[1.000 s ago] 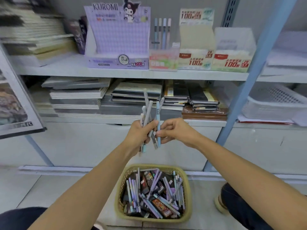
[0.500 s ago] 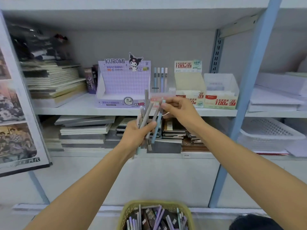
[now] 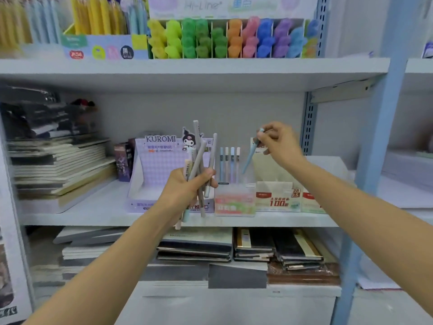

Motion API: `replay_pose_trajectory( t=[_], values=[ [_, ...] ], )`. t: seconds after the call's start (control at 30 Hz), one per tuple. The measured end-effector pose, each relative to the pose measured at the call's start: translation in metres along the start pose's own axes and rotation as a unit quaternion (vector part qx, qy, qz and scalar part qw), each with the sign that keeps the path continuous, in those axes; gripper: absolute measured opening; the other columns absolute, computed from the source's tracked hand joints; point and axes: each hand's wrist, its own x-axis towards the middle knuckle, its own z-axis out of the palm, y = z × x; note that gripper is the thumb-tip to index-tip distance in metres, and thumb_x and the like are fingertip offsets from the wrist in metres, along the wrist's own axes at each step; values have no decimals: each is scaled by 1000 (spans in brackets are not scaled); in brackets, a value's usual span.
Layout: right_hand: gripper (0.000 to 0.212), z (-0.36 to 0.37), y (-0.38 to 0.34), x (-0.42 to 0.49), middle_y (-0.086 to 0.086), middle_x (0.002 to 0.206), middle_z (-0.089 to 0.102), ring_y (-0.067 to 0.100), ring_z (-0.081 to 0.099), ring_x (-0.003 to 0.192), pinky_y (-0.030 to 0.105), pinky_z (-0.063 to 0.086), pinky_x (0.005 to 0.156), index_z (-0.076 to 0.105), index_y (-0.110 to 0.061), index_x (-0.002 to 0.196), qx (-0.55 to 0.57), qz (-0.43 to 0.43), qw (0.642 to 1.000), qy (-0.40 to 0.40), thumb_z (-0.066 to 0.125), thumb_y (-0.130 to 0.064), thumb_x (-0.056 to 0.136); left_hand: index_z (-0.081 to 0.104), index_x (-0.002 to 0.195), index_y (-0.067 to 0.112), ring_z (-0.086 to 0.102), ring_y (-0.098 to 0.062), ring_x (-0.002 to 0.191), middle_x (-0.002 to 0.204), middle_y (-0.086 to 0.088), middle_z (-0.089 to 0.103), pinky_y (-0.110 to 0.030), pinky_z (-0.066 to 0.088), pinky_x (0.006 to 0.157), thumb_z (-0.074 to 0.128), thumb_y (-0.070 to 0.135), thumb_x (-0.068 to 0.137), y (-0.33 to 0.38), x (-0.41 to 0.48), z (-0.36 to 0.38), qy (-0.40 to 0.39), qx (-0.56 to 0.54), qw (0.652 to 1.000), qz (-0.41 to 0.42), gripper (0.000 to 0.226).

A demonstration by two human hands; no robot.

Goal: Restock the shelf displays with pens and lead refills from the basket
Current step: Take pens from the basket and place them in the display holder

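My left hand [image 3: 187, 187] grips a bundle of several pastel pens [image 3: 199, 158], held upright in front of the purple Kuromi display box [image 3: 157, 165] on the middle shelf. My right hand [image 3: 280, 143] pinches the top of a single light blue pen [image 3: 249, 158], which hangs tip down above the small clear pen display [image 3: 234, 198]. That display has several pens [image 3: 229, 164] standing in it. The basket is out of view.
Two cream refill boxes [image 3: 276, 195] marked 100 stand right of the pen display. Notebook stacks [image 3: 58, 167] fill the shelf's left side and the shelf below [image 3: 253, 247]. Highlighter displays [image 3: 229, 38] line the top shelf. A blue upright post [image 3: 375, 148] stands at right.
My view has risen from the basket to the shelves. My right hand drew one blue pen out of the left hand's bundle and carried it right, over the clear pen display.
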Motion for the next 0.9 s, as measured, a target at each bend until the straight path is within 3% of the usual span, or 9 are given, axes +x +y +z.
replay_pose_trajectory(
  t=[0.1,0.23,0.5,0.7,0.8,0.9],
  values=[
    [13,16,20,1,3,92,74,13,68,84,18,46,62,62,-13,104,-81,-22,996,-12,62,-22,94,73,92,7,38,-7,40,88,-10,74,-20,32,36,67,34,89,-8,9,1,-14,-6,1000,2,28],
    [18,21,33,2,-1,95,74,12,67,90,31,51,78,66,-15,105,-147,-51,988,-14,64,-27,92,73,93,5,38,-8,40,89,-9,75,-20,33,37,65,36,90,-16,15,4,-25,5,1000,8,32],
    [18,22,28,9,-4,83,73,14,66,80,35,53,76,58,-21,106,-157,-78,984,-40,66,-24,90,72,95,5,37,-7,36,90,-10,75,-19,33,35,66,40,85,-22,15,7,-51,5,999,6,36],
    [14,35,30,16,0,93,63,18,58,93,36,51,75,74,-19,95,-236,-62,969,28,74,-27,83,73,100,8,37,-10,39,86,-11,74,-20,31,36,67,36,87,-21,11,5,-57,-10,998,3,32],
    [18,34,30,20,6,110,67,21,58,107,43,53,86,75,-17,103,-276,-19,961,-10,71,-25,87,74,99,9,36,-8,38,85,-12,73,-19,30,35,68,37,86,-19,8,5,-56,-14,998,-3,32],
    [31,29,20,18,10,117,64,21,57,109,39,50,92,69,-16,118,-275,-10,960,-45,63,-32,92,74,97,10,34,-9,38,84,-11,73,-19,29,35,68,39,84,-15,3,5,-65,-17,998,-8,32]
  ],
)
